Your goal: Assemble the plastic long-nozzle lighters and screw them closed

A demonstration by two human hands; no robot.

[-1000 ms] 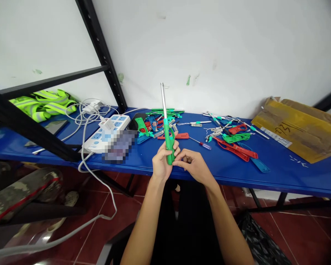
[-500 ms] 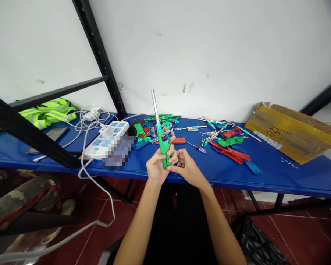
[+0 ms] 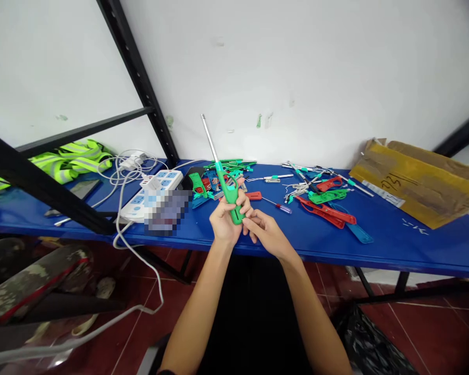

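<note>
My left hand (image 3: 227, 221) is closed around the green handle of a long-necked lighter (image 3: 231, 196). Its metal tube points up and to the left, toward the wall. At the handle's lower end my right hand (image 3: 266, 232) is closed too, thumb and fingertips pinched against the base; the exact contact is partly hidden. Behind the hands lies a heap of green, red and blue lighter handle shells (image 3: 197, 185). A red shell (image 3: 253, 196) and a screwdriver with a purple handle (image 3: 283, 208) rest just beyond my fingers.
More shells (image 3: 328, 197) and metal tubes (image 3: 355, 185) lie to the right, near a taped cardboard box (image 3: 418, 182). On the left are a white power strip (image 3: 168, 182), a blurred-out flat object (image 3: 168, 212), cables and yellow reflective vests (image 3: 74, 159). A black shelf post (image 3: 54, 182) crosses there.
The lighter has tilted further left, and its handle has risen slightly. My right hand has shifted a little at the lighter's base. The view has moved slightly.
</note>
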